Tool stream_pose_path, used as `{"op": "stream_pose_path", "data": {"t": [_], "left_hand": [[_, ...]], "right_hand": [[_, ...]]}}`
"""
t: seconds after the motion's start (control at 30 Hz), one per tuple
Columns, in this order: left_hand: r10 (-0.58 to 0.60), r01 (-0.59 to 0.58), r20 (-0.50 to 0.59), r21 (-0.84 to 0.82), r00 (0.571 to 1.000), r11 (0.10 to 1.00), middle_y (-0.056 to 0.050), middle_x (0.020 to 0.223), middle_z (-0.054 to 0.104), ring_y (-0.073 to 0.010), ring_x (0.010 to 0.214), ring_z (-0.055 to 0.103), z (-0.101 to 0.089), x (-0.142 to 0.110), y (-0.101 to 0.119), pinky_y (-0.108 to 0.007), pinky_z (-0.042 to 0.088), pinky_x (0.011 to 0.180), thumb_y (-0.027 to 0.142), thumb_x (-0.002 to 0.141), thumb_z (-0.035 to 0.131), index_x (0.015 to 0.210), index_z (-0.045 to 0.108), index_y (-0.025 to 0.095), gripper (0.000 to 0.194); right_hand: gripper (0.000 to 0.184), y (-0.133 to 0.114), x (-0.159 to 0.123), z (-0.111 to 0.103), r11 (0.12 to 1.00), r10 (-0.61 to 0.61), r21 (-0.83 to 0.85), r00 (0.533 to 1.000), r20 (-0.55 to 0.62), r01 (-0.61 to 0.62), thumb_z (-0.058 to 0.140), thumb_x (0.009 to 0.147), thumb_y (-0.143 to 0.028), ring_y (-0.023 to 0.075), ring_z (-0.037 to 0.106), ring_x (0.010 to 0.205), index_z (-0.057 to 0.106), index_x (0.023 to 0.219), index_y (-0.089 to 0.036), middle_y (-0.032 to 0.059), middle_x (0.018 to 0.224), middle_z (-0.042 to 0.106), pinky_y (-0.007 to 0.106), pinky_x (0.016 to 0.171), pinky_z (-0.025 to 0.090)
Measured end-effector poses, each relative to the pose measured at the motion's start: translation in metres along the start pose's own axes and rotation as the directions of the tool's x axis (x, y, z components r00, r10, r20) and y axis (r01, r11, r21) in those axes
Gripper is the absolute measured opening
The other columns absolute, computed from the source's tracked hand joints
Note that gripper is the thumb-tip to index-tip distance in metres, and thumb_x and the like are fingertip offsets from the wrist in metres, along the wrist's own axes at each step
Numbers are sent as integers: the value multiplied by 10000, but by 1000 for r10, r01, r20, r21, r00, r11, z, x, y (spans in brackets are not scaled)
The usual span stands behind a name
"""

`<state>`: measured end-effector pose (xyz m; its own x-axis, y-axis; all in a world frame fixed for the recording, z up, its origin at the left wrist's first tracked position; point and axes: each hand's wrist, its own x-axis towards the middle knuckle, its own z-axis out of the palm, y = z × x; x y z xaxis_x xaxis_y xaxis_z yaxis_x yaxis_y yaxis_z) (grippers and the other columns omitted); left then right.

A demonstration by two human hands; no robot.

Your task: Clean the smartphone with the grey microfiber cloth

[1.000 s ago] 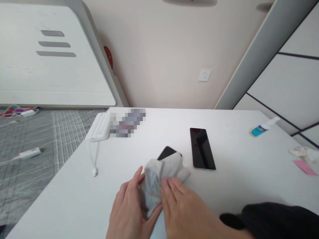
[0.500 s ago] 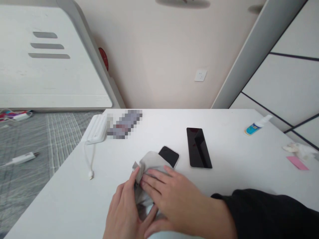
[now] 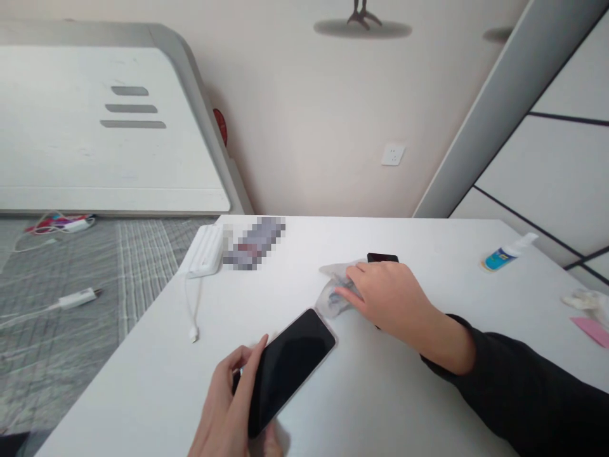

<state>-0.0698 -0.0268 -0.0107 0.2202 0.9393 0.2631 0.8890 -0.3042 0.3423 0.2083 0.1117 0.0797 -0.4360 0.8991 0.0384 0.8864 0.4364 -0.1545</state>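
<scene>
My left hand [image 3: 233, 406] grips the near end of a black-screened phone [image 3: 288, 365] that lies slanted on the white table [image 3: 419, 406]. My right hand [image 3: 387, 295] is closed on a crumpled grey cloth [image 3: 335, 289] and rests over a second black phone [image 3: 383, 258], of which only the far tip shows. The cloth lies just beyond the first phone's far corner.
A white power bank [image 3: 207, 251] with a dangling cable [image 3: 193, 311] sits at the table's far left, next to a blurred item [image 3: 254, 242]. A small spray bottle [image 3: 507, 252], crumpled tissue [image 3: 583, 297] and a pink slip [image 3: 592, 330] lie at the right. A bed is to the left.
The cloth has come off the near phone, whose screen is now bare. My right hand carried the cloth away and right onto the second phone. My left hand now grips the first phone.
</scene>
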Motion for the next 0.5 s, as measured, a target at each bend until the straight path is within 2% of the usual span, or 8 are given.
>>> {"op": "stream_pose_path", "data": {"t": [0.1,0.2,0.27,0.33,0.43,0.5], "left_hand": [[4,-4,5,-18,1000,1000,-169,1405,427,-291,1278,603,2,0,6,-429,569,1045,156,792,572,1612,234,246,891],[7,-5,-53,34,999,999,-168,1377,484,-289,1225,630,3,1,8,-425,609,980,274,862,620,1566,312,234,769],[12,-7,-93,55,996,998,-140,1322,568,-295,1169,647,3,3,9,-435,627,934,413,860,705,1509,378,245,746],[10,-3,-114,63,993,998,-93,1254,648,-285,1087,662,3,6,13,-426,633,880,498,816,776,1443,438,269,748],[20,-9,-165,63,986,998,-55,1164,700,-254,984,669,0,10,18,-380,617,818,501,808,796,1392,494,273,696],[55,-46,-184,51,981,998,-54,1146,705,-239,977,672,-5,12,20,-344,607,810,489,806,797,1390,512,261,689]], "right_hand": [[309,-7,2,5,968,-109,230,993,41,96,526,1052,-402,244,700,950,726,1085,-169,94,1061,764,331,801,479],[290,-13,2,18,870,-238,466,964,118,158,558,1033,-333,189,705,969,722,1229,-196,60,1178,763,299,858,502],[329,-14,2,25,796,-277,592,946,167,128,540,1033,-297,181,713,956,709,1292,-186,73,1192,763,298,850,525],[349,-12,2,29,716,-309,694,924,226,69,515,1034,-283,175,722,912,715,1298,-176,75,1119,780,294,816,550],[356,-4,4,30,595,-369,803,879,301,-26,523,1018,-279,166,724,847,726,1286,-161,66,981,783,289,789,580],[349,1,5,30,526,-406,847,851,333,-80,564,997,-296,163,724,841,733,1269,-157,66,966,778,287,787,591]]}}
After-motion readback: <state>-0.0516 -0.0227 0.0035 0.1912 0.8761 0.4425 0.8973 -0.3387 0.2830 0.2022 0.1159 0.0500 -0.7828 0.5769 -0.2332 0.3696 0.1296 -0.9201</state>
